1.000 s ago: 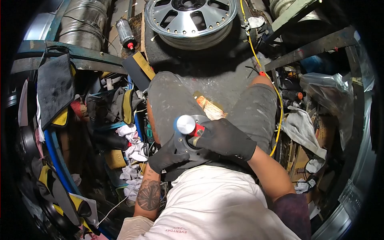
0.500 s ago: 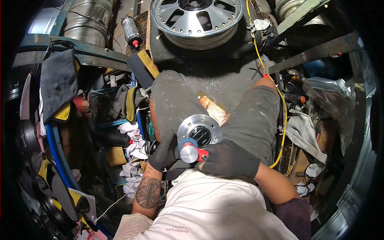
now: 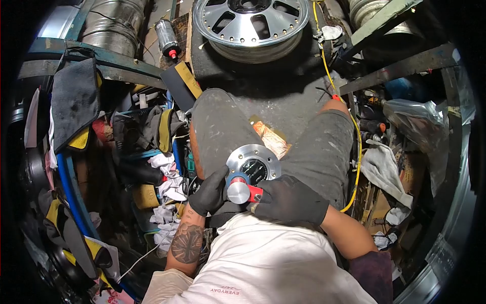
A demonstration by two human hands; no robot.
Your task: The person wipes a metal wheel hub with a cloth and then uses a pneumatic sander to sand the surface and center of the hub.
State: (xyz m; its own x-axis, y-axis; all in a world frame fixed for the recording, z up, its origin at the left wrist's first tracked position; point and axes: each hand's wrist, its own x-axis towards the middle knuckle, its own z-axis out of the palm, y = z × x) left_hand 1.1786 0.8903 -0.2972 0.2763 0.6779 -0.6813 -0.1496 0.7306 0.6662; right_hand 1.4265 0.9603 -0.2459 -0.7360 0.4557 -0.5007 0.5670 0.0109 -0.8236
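In the head view my left hand (image 3: 210, 194), in a black glove, is closed on the left edge of a round silver wheel center cap (image 3: 243, 156). The cap has small holes around its rim and a dark round middle, and it rests between my thighs. My right hand (image 3: 293, 200), also gloved, grips a small red and silver power polisher (image 3: 239, 193). Its blue pad (image 3: 237, 177) lies against the near left part of the cap. The fingers beneath the cap and around the tool are partly hidden.
A polished wheel (image 3: 253, 38) lies on a dark mat ahead of my knees. A yellow hose (image 3: 360, 152) runs down past my right leg. Cloths (image 3: 169, 175) and tools crowd the left, beside a black and yellow block (image 3: 182, 85). A plastic bag (image 3: 417, 116) lies right.
The cap has turned slightly in my left hand, and that hand has shifted a little upward along its edge. The polisher stays at nearly the same spot.
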